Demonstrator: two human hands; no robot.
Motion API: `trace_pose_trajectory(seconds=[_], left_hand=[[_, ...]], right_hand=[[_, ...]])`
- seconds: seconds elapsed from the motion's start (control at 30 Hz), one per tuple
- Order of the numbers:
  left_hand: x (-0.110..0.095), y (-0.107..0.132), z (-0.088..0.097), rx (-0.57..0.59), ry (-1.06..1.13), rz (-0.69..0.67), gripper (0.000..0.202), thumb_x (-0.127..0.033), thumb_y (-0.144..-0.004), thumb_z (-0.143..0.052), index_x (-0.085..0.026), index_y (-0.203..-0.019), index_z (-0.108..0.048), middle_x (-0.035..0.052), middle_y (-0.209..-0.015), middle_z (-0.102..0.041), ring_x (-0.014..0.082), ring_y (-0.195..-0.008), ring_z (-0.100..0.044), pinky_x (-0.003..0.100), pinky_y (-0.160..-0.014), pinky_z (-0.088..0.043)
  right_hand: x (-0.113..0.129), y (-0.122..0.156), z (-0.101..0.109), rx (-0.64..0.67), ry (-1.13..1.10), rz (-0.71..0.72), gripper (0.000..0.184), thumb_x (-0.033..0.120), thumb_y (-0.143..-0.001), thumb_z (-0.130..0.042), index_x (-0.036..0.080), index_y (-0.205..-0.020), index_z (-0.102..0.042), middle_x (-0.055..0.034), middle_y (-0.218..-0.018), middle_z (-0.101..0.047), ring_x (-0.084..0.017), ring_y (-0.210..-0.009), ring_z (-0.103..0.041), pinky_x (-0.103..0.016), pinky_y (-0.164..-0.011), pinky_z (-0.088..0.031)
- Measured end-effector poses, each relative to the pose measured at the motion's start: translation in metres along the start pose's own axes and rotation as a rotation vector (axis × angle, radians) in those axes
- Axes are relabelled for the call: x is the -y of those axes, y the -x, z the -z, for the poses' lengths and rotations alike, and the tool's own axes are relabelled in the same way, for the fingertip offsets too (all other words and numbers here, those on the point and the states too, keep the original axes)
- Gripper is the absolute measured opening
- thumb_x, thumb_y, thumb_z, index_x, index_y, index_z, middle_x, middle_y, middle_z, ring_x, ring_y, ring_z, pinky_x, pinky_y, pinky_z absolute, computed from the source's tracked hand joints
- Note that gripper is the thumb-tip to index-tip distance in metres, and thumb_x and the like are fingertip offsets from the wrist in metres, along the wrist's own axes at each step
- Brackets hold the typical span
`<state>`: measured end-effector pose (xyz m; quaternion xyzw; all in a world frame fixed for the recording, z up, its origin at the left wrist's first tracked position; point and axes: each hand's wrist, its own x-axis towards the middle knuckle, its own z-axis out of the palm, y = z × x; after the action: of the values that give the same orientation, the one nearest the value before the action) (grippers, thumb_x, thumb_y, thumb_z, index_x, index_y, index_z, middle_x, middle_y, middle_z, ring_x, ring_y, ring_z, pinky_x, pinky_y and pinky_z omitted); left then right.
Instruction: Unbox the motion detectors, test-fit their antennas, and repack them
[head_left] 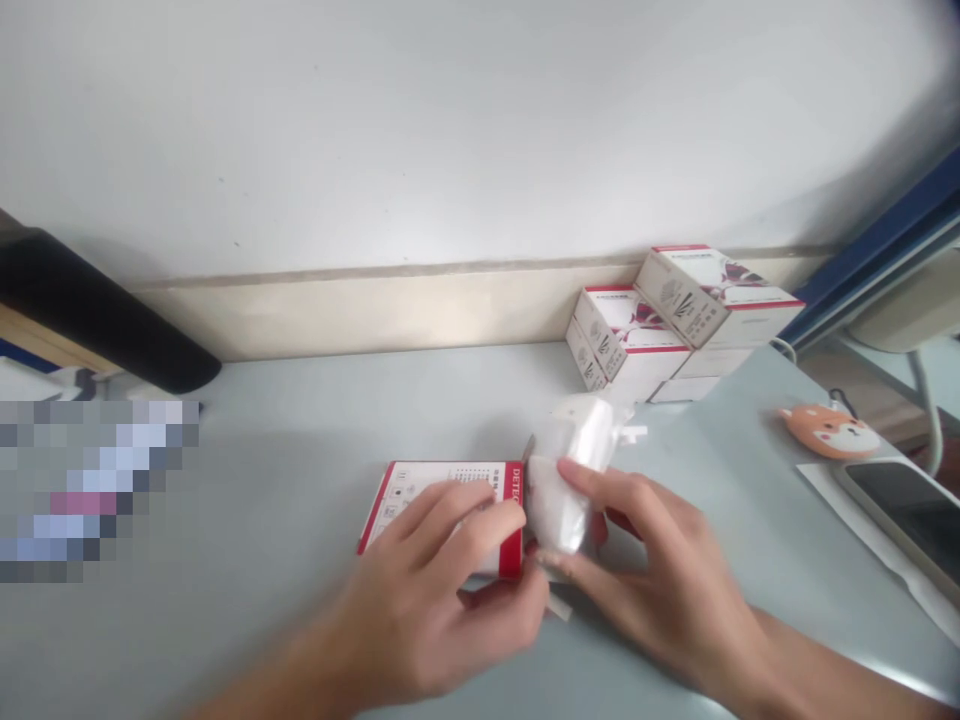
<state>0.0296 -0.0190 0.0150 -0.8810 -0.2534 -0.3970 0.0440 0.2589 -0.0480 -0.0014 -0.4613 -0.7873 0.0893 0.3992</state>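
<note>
A white and red printed box (512, 552) lies on the table with its open end toward the right. My left hand (457, 590) is closed over the box, fingers across its top and thumb near the open end. At that end, my right hand (660, 560) grips a white device in a clear plastic bag (574, 470) between thumb and fingers. The wrapped device is tilted and right up against the box opening; whether part of it is inside is hidden. A small white flap (559, 607) shows below the opening.
Several similar boxes (652, 365) are stacked at the back right against the wall. On the right lie an orange animal-face pouch (832, 430) and a phone (911, 515) over white paper (840, 500). A black cylindrical object (105, 310) stands at the left; a pixelated patch covers the area below it.
</note>
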Motion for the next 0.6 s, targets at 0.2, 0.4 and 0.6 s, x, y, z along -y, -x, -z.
trace_pose_trajectory(seconds=[0.2,0.4,0.6], left_hand=[[-0.013,-0.001,0.001,-0.070,0.142,0.244,0.050,-0.012,-0.082,-0.068,-0.032,-0.127,-0.056,0.0010,-0.097,-0.075,0.0229,-0.088,-0.074,0.037,-0.078,-0.065],[-0.012,0.014,0.008,-0.079,0.199,0.378,0.049,-0.014,-0.084,-0.068,-0.031,-0.130,-0.058,0.0051,-0.113,-0.072,0.0234,-0.099,-0.073,0.037,-0.082,-0.068],[-0.012,0.016,0.009,-0.119,0.309,0.571,0.033,-0.027,-0.092,-0.066,-0.035,-0.124,-0.061,0.0051,-0.120,-0.069,0.0260,-0.107,-0.071,0.045,-0.091,-0.066]], right_hand=[[0.000,0.008,0.005,-0.033,0.110,0.192,0.058,0.014,-0.098,-0.063,0.026,-0.151,-0.043,0.0013,-0.077,-0.060,-0.017,-0.064,-0.055,-0.030,-0.061,-0.045],[0.005,0.003,0.010,0.024,0.112,0.295,0.058,0.014,-0.094,-0.064,0.022,-0.148,-0.046,-0.0068,-0.093,-0.071,-0.024,-0.080,-0.063,-0.037,-0.074,-0.052],[0.013,-0.015,0.018,0.001,0.199,0.346,0.037,0.027,-0.098,-0.060,0.023,-0.134,-0.055,-0.0106,-0.097,-0.073,-0.028,-0.087,-0.066,-0.038,-0.072,-0.052]])
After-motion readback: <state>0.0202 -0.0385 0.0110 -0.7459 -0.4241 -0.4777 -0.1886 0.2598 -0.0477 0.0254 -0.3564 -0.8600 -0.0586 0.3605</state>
